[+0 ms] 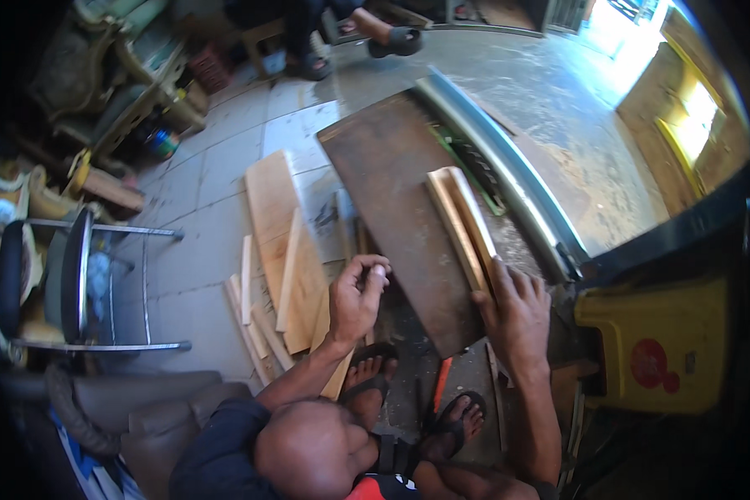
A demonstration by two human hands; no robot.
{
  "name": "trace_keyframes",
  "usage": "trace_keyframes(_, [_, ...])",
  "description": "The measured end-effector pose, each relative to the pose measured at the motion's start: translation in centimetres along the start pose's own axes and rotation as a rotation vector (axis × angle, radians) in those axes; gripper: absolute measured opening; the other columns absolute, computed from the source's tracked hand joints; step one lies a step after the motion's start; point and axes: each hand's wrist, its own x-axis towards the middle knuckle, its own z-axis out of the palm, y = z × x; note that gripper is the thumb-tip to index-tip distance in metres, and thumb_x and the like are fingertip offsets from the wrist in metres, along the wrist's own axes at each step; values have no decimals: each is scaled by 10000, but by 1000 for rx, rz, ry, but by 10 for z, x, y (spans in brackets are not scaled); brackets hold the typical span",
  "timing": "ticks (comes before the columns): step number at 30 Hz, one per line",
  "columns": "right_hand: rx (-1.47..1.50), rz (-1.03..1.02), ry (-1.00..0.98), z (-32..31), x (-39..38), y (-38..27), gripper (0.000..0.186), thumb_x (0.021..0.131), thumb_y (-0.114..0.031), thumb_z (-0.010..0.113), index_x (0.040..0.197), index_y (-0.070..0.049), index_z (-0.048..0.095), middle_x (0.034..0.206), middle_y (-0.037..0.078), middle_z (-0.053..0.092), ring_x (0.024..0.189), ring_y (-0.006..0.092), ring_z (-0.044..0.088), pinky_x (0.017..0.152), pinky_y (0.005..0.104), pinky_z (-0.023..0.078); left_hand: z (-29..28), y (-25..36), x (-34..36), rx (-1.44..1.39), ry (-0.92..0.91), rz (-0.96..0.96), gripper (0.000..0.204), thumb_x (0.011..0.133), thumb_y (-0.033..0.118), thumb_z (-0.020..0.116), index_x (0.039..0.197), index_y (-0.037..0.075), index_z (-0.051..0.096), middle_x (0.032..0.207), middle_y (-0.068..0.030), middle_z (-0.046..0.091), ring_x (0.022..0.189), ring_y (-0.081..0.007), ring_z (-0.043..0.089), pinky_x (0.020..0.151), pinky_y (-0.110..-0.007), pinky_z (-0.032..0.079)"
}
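On a brown flat panel (379, 171) lies a pair of light wooden strips (457, 237), side by side with a dark gap between them. My right hand (521, 312) is closed around their near end, thumb on the left side and fingers on the right. My left hand (357, 300) hovers just left of the panel's edge, its fingers curled and thumb pressed against them. Whether anything small is in that pinch cannot be seen. A green slotted bar (473, 175) and a long bluish-grey metal rail (508, 158) run along the panel's right side.
Left of the panel, a wide wooden board (271, 200) and several thin sticks (246, 279) lie on the tiles. A folding chair (79, 275) stands at the left, a yellow plastic stool (675, 342) at the right. Another person's sandalled foot (396, 40) is at the far side.
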Motion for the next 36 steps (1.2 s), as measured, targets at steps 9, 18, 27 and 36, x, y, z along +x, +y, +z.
trace_keyframes(9, [243,89,251,-5,-32,-20,372,971,-64,670,1331,24,639,1264,217,634,1162,385,607,1009,455,487,-162,-135,-1,1342,396,-392,437,897,148,702,1284,-24,593,1264,-280,577,1172,-436,593,1014,-518,480])
trace_keyframes(18, [267,169,260,-11,-52,-11,281,1002,-34,632,1272,28,681,1203,199,652,1127,337,647,965,428,527,-262,-165,-6,1263,696,-456,436,901,126,655,1295,-38,566,1245,-287,559,1194,-457,560,1047,-530,461])
trace_keyframes(27, [299,190,214,-1,-58,-8,261,1008,-30,621,1253,28,688,1200,197,656,1095,332,663,936,415,537,-325,-158,8,1098,653,-629,520,909,143,688,1356,-57,515,1342,-283,565,1284,-442,547,1075,-511,476])
trace_keyframes(36, [341,171,203,3,-60,-3,253,1002,-2,617,1241,33,691,1169,189,668,1056,317,679,902,394,546,-344,-177,-37,1064,619,-883,722,893,446,741,1361,-64,536,1337,-315,620,1250,-450,618,1065,-481,505])
